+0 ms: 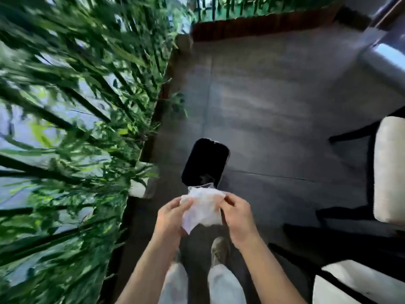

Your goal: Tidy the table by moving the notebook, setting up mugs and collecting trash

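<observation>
Legs, shoe point(219, 249): directly below the bin point(205, 163), on grey floor point(274, 106). Left hand point(173, 216), right hand point(237, 216): each grip pinched shut on one crumpled white wrapper point(202, 210), held just short of the bin's open black mouth. Progress: trash collected, drop not yet made; notebook, mugs out of view. Clearance: foliage point(65, 128) left of the bin, chairs point(388, 170) right, open floor beyond.

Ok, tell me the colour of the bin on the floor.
Black, glossy; the bin shows best in the head view.
</observation>
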